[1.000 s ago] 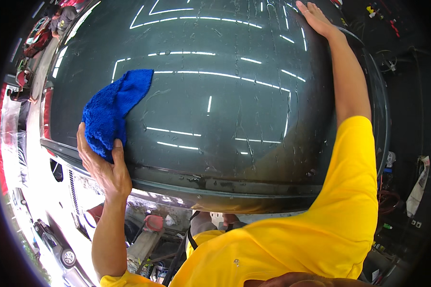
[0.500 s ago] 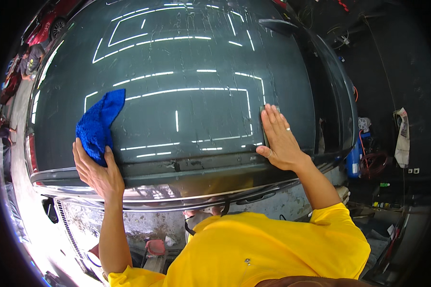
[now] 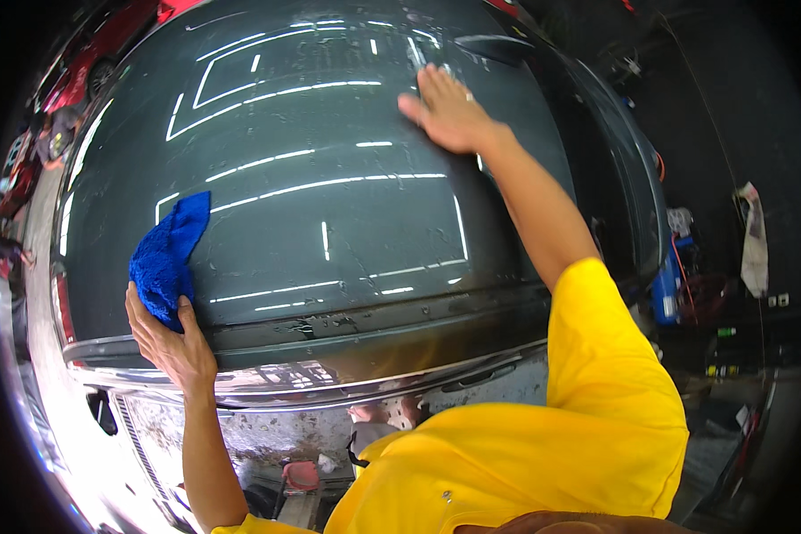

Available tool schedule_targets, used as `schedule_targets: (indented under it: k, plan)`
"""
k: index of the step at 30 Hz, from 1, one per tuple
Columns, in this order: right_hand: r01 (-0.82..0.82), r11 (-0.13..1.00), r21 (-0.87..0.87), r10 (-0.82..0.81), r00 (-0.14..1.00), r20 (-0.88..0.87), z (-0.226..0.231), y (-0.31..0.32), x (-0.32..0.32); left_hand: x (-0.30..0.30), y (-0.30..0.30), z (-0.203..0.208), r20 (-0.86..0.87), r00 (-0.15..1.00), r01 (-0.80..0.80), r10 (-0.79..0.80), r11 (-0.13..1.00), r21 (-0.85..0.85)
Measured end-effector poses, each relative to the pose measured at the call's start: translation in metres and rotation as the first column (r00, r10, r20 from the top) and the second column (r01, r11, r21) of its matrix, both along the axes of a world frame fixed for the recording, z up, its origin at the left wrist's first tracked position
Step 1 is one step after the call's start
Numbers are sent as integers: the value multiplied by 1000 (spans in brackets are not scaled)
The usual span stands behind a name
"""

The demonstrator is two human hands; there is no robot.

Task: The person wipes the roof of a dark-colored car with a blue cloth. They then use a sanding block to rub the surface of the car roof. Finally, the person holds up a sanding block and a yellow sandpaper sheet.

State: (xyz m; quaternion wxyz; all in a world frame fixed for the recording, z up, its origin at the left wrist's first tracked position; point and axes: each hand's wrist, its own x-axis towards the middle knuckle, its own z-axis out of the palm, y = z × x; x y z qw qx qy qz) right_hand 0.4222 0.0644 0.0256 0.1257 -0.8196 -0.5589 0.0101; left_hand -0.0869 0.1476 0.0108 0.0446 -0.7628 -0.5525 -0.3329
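Observation:
The dark, glossy car roof (image 3: pixel 267 205) is wet with streaks and droplets and mirrors rows of ceiling lights. On its left near part, my left hand (image 3: pixel 173 347) grips a blue microfiber cloth (image 3: pixel 165 267) between thumb and fingers, and the cloth's loose end points away from me. Farther off, toward the right side of the roof, my right hand (image 3: pixel 449 111) lies flat with its fingers stretched out and the thumb apart. Whatever may be under that palm is hidden.
A dark antenna fin (image 3: pixel 498 49) rises at the roof's far right. Red cars (image 3: pixel 84 67) and a crouching person (image 3: pixel 58 133) are at far left. Right of the car are a blue tank (image 3: pixel 665 294) and a hanging pale cloth (image 3: pixel 754 240). A pink stool (image 3: pixel 300 476) stands below.
My right hand has slid far across the roof, away from me and a little left. My left hand and the blue cloth have shifted slightly left and nearer to me.

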Motion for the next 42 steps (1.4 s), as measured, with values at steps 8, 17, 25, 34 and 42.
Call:
schedule_targets:
  k: [8,17,25,34,42]
  plan:
    - [-161,968,-191,168,985,25,-1,-209,-89,-8,-5,-6,-27,1000,-11,11,1000,5]
    - [152,988,6,-152,988,-6,4,30,79,0,6,-2,15,998,68,-68,998,1]
    - [-103,987,-126,105,994,10,-11,-218,-81,-14,3,-12,-25,1000,-15,17,999,48]
    - [73,996,-41,-73,997,2,-4,-36,76,-8,7,-9,24,999,37,-37,999,-7]
    - [14,1000,12,-14,1000,27,-19,-81,32,-5,10,-11,-30,999,-16,16,1000,0]
